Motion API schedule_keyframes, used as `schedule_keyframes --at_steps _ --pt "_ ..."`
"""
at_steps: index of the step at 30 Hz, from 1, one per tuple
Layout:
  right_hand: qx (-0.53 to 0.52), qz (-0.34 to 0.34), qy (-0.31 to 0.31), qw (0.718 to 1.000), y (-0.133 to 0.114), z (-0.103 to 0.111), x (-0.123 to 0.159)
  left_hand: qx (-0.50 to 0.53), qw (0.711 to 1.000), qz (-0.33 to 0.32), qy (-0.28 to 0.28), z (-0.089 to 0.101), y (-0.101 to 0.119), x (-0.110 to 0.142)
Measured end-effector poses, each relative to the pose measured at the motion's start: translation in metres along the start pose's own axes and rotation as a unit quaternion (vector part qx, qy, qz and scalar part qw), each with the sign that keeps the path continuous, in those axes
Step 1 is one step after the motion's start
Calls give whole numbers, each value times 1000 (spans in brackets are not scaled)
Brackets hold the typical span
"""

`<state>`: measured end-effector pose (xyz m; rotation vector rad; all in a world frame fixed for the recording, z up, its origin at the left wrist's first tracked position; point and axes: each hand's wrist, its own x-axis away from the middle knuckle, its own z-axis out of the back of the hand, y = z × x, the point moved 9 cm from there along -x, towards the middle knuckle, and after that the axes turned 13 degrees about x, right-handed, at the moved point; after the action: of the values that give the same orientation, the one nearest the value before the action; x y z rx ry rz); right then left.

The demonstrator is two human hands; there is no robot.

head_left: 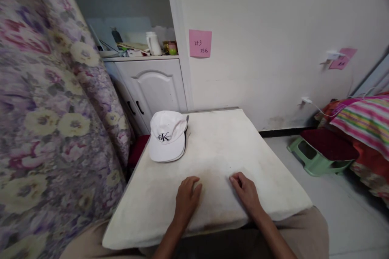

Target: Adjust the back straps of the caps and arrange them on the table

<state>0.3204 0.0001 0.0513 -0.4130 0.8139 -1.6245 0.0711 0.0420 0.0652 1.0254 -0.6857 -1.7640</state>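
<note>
My left hand [187,197] rests palm down on the near part of a small white table [219,145], fingers loosely curled against the top, holding nothing. My right hand [245,192] lies on the table beside it, fingers bent down onto the surface, also empty. A white baseball cap [167,135] with a black logo sits at the table's far left corner, well beyond both hands, brim pointing toward me.
A floral curtain [51,121] hangs close on the left. Behind the table stand a white cabinet [152,85] with clutter on top and a wall with a pink note [200,43]. To the right are a green stool [316,158] and striped bedding [364,117].
</note>
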Motion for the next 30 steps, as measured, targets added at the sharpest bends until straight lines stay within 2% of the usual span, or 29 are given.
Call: schedule_keyframes --at_steps 9,16,19,23,30 --pt "8 -2 -7 1000 -3 -1 0 43 998 40 -15 4 12 -3" --pt "-88 -2 -40 995 -26 5 -2 119 989 77 -29 8 27 -9" --pt "-148 -4 -39 988 -42 15 -5 161 984 80 -11 15 44 -17" --pt "-200 7 -24 979 -66 38 -17 188 980 68 8 25 78 -36" --pt "-168 9 -23 985 -104 68 -49 208 976 66 -1 35 122 -76"
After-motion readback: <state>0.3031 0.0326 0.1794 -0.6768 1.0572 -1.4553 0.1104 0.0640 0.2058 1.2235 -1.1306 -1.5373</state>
